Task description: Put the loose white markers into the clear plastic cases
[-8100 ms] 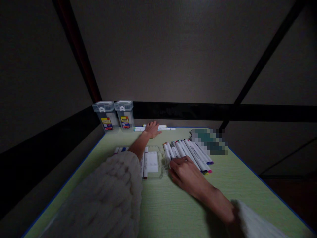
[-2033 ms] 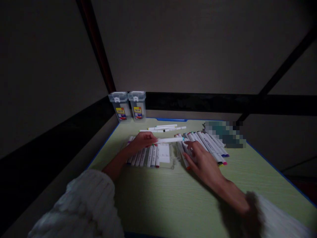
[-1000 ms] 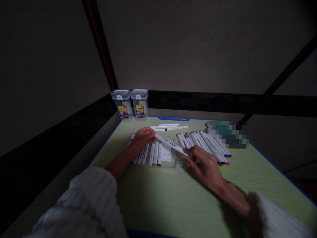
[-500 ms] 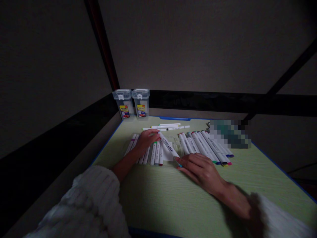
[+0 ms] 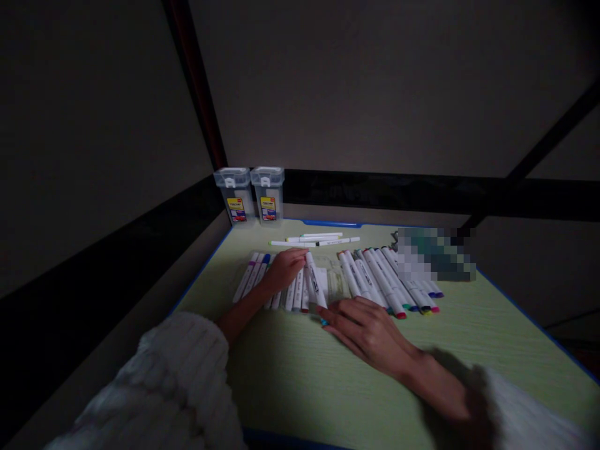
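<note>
A white marker (image 5: 314,280) with a blue lower tip slants over a clear plastic tray (image 5: 336,282). My left hand (image 5: 287,270) is closed at its upper end, fingertips against the barrel. At the blue end, my right hand (image 5: 368,330) pinches it between thumb and fingers. White markers (image 5: 297,292) lie side by side in the tray's left part, some of them hidden beneath my left hand and forearm. Just beyond my right hand, a loose row of several white markers (image 5: 385,280) with coloured ends rests on the table.
Two clear lidded containers (image 5: 234,190) with yellow labels stand at the table's back left corner. Several thin markers (image 5: 314,239) lie behind the tray. A blurred-out item (image 5: 435,253) lies at the right. The pale green table (image 5: 300,381) has a blue edge, with walls close behind.
Both hands have brought the marker's lower end leftward, so it stands steeper and nearer the row in the tray. My right hand has shifted left, uncovering a red-ended marker.
</note>
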Tool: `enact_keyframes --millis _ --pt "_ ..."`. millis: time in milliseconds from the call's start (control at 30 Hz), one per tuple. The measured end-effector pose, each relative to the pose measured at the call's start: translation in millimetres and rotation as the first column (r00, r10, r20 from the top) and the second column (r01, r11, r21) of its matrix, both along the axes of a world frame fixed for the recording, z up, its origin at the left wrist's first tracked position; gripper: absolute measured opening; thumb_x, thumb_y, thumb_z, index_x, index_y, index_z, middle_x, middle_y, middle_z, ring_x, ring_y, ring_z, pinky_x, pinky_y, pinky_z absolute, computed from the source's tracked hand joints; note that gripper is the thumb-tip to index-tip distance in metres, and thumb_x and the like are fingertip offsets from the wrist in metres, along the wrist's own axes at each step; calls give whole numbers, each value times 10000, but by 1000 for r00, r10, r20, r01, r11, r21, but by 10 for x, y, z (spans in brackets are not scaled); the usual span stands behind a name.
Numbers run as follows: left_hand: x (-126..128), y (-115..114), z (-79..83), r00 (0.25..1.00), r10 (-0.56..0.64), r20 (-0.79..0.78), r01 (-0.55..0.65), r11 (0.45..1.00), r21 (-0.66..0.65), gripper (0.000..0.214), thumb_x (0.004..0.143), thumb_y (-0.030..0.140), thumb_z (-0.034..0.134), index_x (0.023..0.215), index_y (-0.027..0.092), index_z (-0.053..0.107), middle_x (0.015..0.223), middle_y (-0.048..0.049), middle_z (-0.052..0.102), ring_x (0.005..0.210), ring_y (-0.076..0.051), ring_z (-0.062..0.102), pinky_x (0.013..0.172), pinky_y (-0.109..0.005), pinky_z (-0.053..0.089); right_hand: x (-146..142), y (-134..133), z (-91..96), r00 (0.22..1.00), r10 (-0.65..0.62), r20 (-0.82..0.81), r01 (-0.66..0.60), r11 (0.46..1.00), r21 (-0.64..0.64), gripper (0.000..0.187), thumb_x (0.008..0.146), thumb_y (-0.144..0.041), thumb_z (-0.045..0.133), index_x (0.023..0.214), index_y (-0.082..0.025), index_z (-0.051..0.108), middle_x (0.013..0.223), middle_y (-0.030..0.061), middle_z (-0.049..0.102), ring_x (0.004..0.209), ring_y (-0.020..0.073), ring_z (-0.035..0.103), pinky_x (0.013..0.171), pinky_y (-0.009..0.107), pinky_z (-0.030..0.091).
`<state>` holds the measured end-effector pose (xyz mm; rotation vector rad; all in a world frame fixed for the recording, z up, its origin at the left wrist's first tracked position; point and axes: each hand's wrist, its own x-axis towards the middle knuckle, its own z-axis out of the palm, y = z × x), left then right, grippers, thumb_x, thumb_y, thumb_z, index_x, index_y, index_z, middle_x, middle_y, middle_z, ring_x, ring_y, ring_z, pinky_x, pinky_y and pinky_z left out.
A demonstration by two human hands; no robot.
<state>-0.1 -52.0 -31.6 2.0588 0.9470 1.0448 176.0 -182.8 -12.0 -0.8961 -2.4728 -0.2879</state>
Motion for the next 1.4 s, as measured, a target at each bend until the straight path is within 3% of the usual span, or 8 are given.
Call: enact_keyframes --millis 100,533,933,1400 --pt "2 6 5 999 7 -38 -6 999 36 297 720 118 438 923 143 654 1040 -59 637 1002 -174 551 944 -315 393 -25 3 -11 1000 -11 -3 11 1000 -3 237 887 -252 401 1021 -163 576 720 16 601 637 130 538 556 273 383" --pt "39 -22 -19 997 -21 -81 17 999 -45 395 696 65 402 1015 143 621 1133 -57 597 1108 -188 502 1011 -368 337 -111 -4 -34 998 -55 6 56 998 -29 255 892 -271 384 974 -164 601 697 16 593 626 136 537 560 278 358" --pt "81 -80 -35 977 41 -210 -24 996 84 469 671 3 392 1065 156 595 1148 -65 585 1104 -185 494 1011 -380 336 -150 -22 -33 989 -148 7 148 982 -118 267 844 -277 487 1055 -137 570 778 36 628 691 163 576 605 292 350" --pt "101 -67 -87 965 47 -257 -16 992 122 476 679 -7 391 1076 163 590 1168 -69 567 1109 -192 472 1004 -396 333 -176 -10 -14 976 -214 45 219 961 -171 312 822 -277 513 1080 -107 554 833 71 627 718 193 577 614 313 393"
